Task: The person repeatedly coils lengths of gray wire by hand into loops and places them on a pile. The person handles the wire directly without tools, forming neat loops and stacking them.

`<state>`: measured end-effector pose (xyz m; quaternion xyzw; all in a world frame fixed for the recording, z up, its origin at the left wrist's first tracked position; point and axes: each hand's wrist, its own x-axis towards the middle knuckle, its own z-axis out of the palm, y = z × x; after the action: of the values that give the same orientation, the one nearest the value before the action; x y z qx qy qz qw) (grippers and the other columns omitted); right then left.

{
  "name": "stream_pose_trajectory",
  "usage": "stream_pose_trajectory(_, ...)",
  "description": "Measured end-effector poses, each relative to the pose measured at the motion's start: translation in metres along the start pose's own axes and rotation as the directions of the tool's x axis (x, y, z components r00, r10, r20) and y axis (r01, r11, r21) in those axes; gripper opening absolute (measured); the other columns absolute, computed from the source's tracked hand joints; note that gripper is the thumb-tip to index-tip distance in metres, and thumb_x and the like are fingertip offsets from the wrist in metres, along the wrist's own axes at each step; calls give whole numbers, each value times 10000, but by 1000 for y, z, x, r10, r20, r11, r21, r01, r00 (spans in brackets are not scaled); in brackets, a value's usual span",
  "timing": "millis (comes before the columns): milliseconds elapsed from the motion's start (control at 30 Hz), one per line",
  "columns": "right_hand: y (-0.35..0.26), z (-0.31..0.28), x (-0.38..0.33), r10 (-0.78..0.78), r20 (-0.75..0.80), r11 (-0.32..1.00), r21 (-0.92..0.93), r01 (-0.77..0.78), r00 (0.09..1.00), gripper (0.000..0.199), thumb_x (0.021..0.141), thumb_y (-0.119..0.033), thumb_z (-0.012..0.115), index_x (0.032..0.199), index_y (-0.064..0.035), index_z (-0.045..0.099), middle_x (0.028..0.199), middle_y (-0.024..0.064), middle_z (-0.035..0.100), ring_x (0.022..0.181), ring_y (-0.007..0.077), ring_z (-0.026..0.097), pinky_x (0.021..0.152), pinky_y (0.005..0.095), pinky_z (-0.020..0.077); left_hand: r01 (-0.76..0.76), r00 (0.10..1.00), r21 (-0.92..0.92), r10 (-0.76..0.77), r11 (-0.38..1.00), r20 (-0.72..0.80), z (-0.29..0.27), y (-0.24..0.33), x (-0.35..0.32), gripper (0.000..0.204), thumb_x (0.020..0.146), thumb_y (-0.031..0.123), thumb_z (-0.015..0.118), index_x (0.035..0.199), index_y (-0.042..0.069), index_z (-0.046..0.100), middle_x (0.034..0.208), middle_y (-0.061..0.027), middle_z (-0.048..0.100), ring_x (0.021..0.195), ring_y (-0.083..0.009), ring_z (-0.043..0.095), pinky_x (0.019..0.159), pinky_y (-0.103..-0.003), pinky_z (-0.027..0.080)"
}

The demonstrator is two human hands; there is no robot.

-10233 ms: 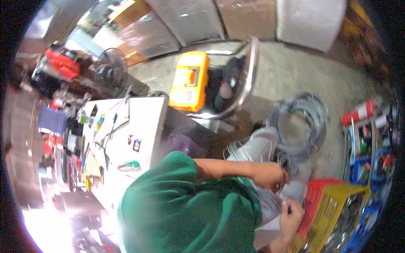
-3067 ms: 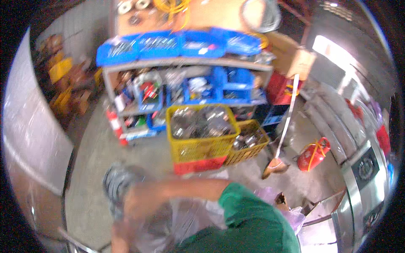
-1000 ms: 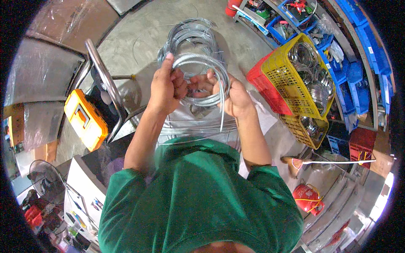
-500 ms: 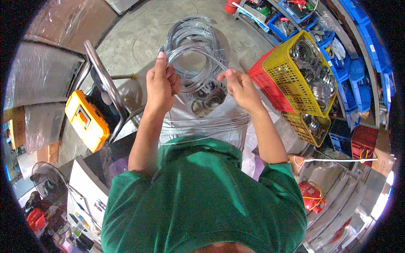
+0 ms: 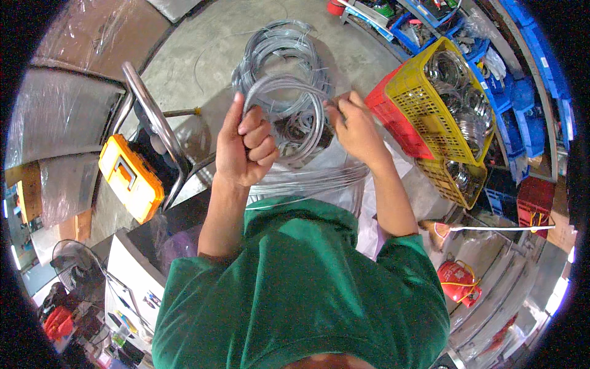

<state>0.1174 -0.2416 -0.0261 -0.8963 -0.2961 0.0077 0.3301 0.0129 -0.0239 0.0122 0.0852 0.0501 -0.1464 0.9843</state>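
Observation:
My left hand [image 5: 249, 146] is closed in a fist around one side of a coil of grey wire [image 5: 281, 82], held up as a ring. At the ring's right side my right hand [image 5: 355, 128] is closed, thumb and fingers together on the wire; its fingertips are a little blurred. Beyond them on the floor lies a larger bundle of coiled wire [image 5: 279, 37]. Small wire rings [image 5: 299, 123] show partly through the held coil. Several loose wire strands [image 5: 326, 179] stretch across in front of my green shirt.
At right, a yellow crate [image 5: 405, 83] full of metal wire coils rests by a red crate [image 5: 393, 117], with blue bins [image 5: 522, 117] behind. On the left are a metal tube frame [image 5: 150, 101] and an orange toolbox [image 5: 130, 178]. A fan [image 5: 77, 264] stands lower left.
My left hand has moved right and closer to me. The held wire now shows as a fuller ring, apart from the bundle behind. My right hand has shifted slightly right.

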Motion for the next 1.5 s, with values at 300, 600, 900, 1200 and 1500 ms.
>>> stream_pose_trajectory(300, -40, -44, -14, -165, 139, 977, -115, 181, 976, 304, 945, -361, 576, 1061, -83, 618, 882, 165, 645, 825, 378, 663, 711, 481, 537, 200, 882, 451, 41, 870, -469, 1, -6, -22, 472, 1007, 503, 447, 685, 159, 408, 583, 44, 302, 463, -90, 225, 444, -273, 170)
stream_pose_trajectory(600, -1, -86, 9, -720, 204, 542, -430, 722, 663, 296, 844, -411, 647, 731, -159, 542, 646, 8, 485, 580, 171, 616, 483, 319, 494, 502, 851, 717, -128, 484, -509, 14, -5, -47, 476, 989, 527, 478, 735, 125, 492, 585, 27, 399, 496, -117, 368, 476, -278, 282)
stream_pose_trajectory(900, -3, -105, 9, -770, 208, 487, -419, 766, 603, 246, 837, -385, 661, 785, -153, 600, 619, 5, 481, 566, 172, 600, 460, 332, 474, 479, 864, 679, -165, 556, -475, 25, -14, -50, 389, 996, 458, 515, 867, 94, 564, 628, 38, 428, 515, -86, 389, 461, -245, 266)
stream_pose_trajectory(1200, -14, -74, -56, -465, 399, 733, -326, 596, 790, 144, 798, -167, 578, 884, -59, 617, 826, 114, 627, 810, 277, 662, 695, 417, 550, 350, 885, 838, -145, -418, -442, -24, -40, -65, 320, 997, 276, 528, 1018, -27, 631, 853, -198, 690, 778, -269, 646, 713, -421, 490)
stream_pose_trajectory(1500, -9, -61, -88, -467, 380, 831, -121, 543, 799, 358, 899, -417, 540, 942, -62, 550, 864, 109, 558, 813, 298, 582, 718, 428, 498, 331, 891, 918, -248, -218, -380, -18, -47, -73, 578, 1018, 437, 454, 1335, -44, 495, 1230, -206, 605, 1129, -298, 546, 980, -380, 414)
